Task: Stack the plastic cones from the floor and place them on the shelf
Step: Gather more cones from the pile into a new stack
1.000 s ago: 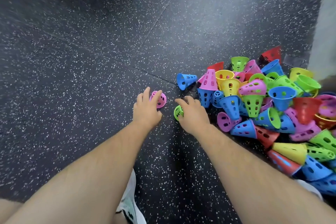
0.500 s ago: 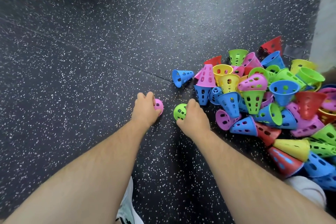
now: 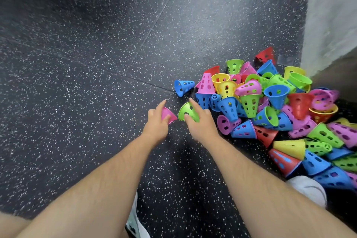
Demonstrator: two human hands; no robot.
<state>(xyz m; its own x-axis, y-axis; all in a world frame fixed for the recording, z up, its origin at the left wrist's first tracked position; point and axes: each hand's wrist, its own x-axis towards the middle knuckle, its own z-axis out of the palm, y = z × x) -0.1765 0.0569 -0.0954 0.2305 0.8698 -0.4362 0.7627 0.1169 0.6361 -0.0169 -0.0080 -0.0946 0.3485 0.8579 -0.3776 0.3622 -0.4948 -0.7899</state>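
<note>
My left hand (image 3: 157, 122) grips a pink cone (image 3: 168, 115) just above the dark speckled floor, the cone tilted with its wide end toward the right. My right hand (image 3: 201, 122) holds a green perforated cone (image 3: 186, 111), its index finger stretched over the top. The two cones sit close together, a small gap between them. A big pile of cones (image 3: 280, 106) in blue, pink, yellow, green and red lies to the right. A lone blue cone (image 3: 183, 87) lies on its side at the pile's left edge. No shelf is in view.
A grey wall (image 3: 332, 15) rises at the right behind the pile. My white shoes show at the bottom centre (image 3: 135, 226) and bottom right (image 3: 309, 189). Floor-tile seams (image 3: 146, 42) cross the dark rubber floor to the left.
Both hands have closed on their cones and lifted them off the floor, turning them so the wide ends face each other.
</note>
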